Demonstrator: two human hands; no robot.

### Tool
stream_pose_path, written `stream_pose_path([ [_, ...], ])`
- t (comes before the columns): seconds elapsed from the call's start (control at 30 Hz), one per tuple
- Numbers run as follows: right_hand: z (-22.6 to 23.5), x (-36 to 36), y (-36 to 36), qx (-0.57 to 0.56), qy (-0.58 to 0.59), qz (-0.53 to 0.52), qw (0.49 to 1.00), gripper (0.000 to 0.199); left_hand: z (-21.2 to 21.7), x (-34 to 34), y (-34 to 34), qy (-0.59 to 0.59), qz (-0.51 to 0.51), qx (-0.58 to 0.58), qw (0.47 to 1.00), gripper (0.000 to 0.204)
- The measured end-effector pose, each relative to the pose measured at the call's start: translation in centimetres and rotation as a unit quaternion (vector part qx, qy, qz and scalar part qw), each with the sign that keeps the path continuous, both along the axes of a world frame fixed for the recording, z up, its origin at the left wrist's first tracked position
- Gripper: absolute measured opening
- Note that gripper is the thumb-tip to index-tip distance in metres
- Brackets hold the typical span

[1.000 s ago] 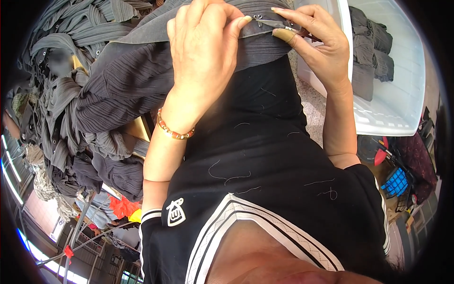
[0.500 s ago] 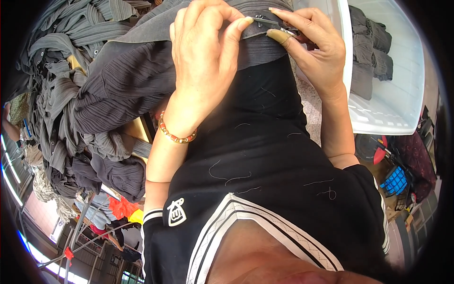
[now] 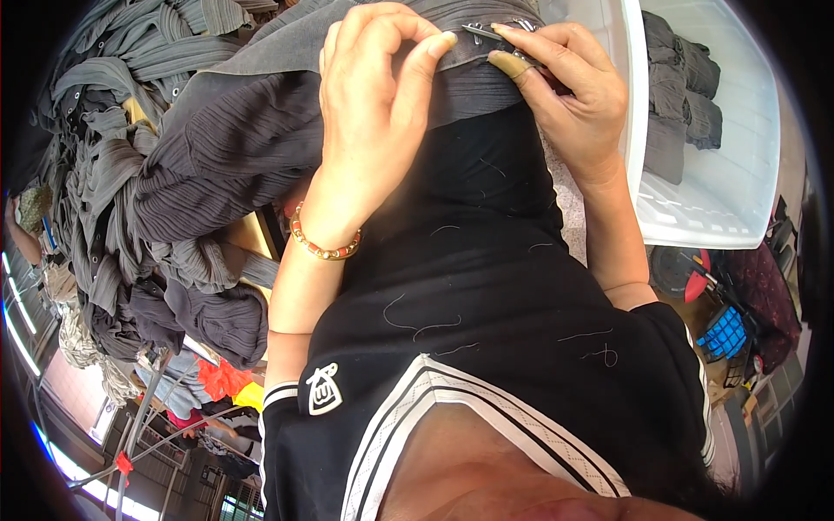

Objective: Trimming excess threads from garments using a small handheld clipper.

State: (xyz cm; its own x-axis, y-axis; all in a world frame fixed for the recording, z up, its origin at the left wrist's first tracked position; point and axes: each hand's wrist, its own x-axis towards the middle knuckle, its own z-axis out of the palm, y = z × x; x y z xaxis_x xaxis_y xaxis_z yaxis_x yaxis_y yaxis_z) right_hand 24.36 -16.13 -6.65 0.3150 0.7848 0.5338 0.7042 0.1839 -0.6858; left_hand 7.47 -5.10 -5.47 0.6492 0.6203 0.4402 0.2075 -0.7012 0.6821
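Snips (image 3: 482,32), pointing left, long axis slanting slightly

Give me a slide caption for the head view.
Left hand at dark gray ribbed fabric, right hand holding small metal snips over it, beside a white bin of dark garments.

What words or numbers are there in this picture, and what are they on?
White badge on the black top's chest: it has dark letter-like marks, but I won't copy them out.
Grey ribbed garment and white bin: no writing I can make out.
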Motion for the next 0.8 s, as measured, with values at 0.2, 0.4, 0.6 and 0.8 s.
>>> stream_pose_path([
  [0.2,1.5,0.1,-0.2,-0.075,0.049,0.026,0.996,0.031,-1.8,-0.7,0.7,-0.191,-0.019,-0.387,0.902,0.016],
  [0.4,6.2,-1.1,1.4,-0.13,0.068,0.052,0.988,0.029,-2.1,-0.9,0.9,-0.226,-0.021,-0.416,0.881,0.018],
  [0.6,8.0,-1.1,1.9,-0.161,-0.005,0.059,0.985,0.024,-2.1,-0.5,0.8,-0.229,-0.034,-0.408,0.883,0.018],
  [0.8,2.7,-0.6,4.7,0.069,0.035,0.149,0.986,0.023,0.5,-0.1,-0.1,-0.188,-0.012,-0.467,0.864,0.013],
])
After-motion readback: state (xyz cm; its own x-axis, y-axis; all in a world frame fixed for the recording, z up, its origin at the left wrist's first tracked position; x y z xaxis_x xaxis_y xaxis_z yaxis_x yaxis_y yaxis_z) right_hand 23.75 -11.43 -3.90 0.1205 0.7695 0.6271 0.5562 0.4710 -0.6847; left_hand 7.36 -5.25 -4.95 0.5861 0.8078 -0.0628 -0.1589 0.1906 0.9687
